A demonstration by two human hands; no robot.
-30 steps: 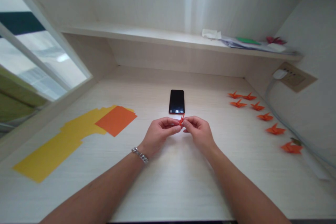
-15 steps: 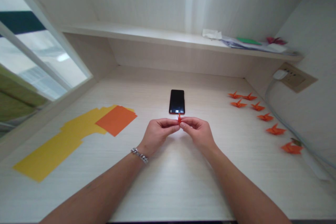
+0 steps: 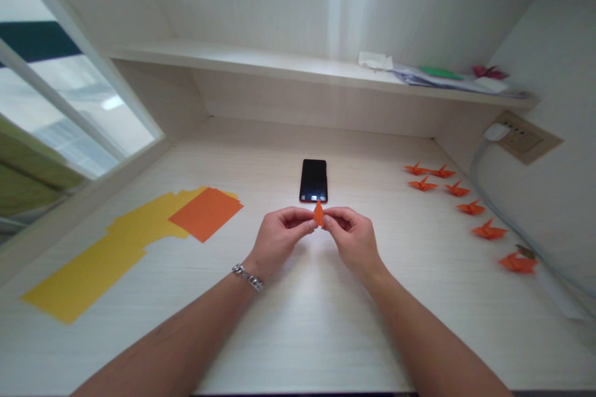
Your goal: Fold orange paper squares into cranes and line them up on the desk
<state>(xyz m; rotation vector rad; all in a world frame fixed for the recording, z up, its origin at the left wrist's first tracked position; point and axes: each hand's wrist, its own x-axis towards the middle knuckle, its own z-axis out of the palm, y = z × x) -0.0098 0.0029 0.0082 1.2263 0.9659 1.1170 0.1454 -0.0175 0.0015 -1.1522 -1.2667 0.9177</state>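
Observation:
A small folded piece of orange paper (image 3: 318, 213) is pinched between my two hands, its pointed end up. My left hand (image 3: 281, 232) grips its left edge with thumb and forefinger. On the opposite edge, my right hand (image 3: 352, 232) has a like pinch. Just beyond the fingertips lies a black phone (image 3: 313, 180), flat on the desk (image 3: 298, 316). Several folded orange paper cranes (image 3: 471, 208) stand in a curved line at the right.
Orange paper sheets (image 3: 206, 214) lie on spread yellow sheets (image 3: 88, 273) at the left. A grey cable (image 3: 503, 214) runs from the wall socket (image 3: 528, 136) past the cranes. Papers (image 3: 433, 74) rest on the shelf (image 3: 261, 65) above the desk.
The folded orange paper was seen nearly edge-on; now a broader, pointed face shows. My fingertips have parted slightly around it. Everything else stays in place.

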